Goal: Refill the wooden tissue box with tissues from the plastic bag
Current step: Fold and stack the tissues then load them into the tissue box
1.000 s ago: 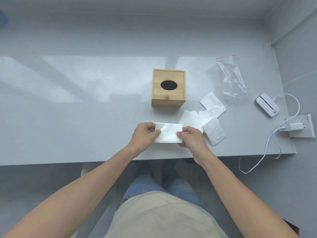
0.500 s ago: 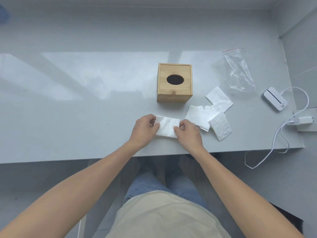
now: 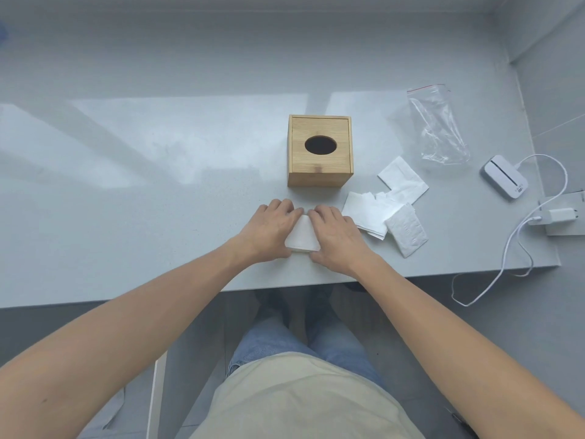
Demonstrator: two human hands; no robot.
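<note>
The wooden tissue box (image 3: 319, 172) stands upright on the grey table (image 3: 126, 217), its lid on and its oval slot dark. A folded white tissue (image 3: 302, 238) lies just in front of it. My left hand (image 3: 270, 229) and my right hand (image 3: 337, 237) lie palm-down on its two sides, pressing it to the table with fingertips almost meeting at its far edge. Three more folded tissues (image 3: 370, 213) overlap to the right of my right hand. The clear plastic bag (image 3: 438, 128) with a red zip strip lies flat at the back right and looks empty.
A white device (image 3: 505, 177) sits near the table's right edge, joined by a white cable (image 3: 512, 245) to a charger (image 3: 558, 215) on a block by the wall. The cable droops over the table's near edge. Walls close the back and right.
My hands moved closer together and turned palm-down onto the tissue, which now shows narrower between them. Before, each hand pinched one end of it.
</note>
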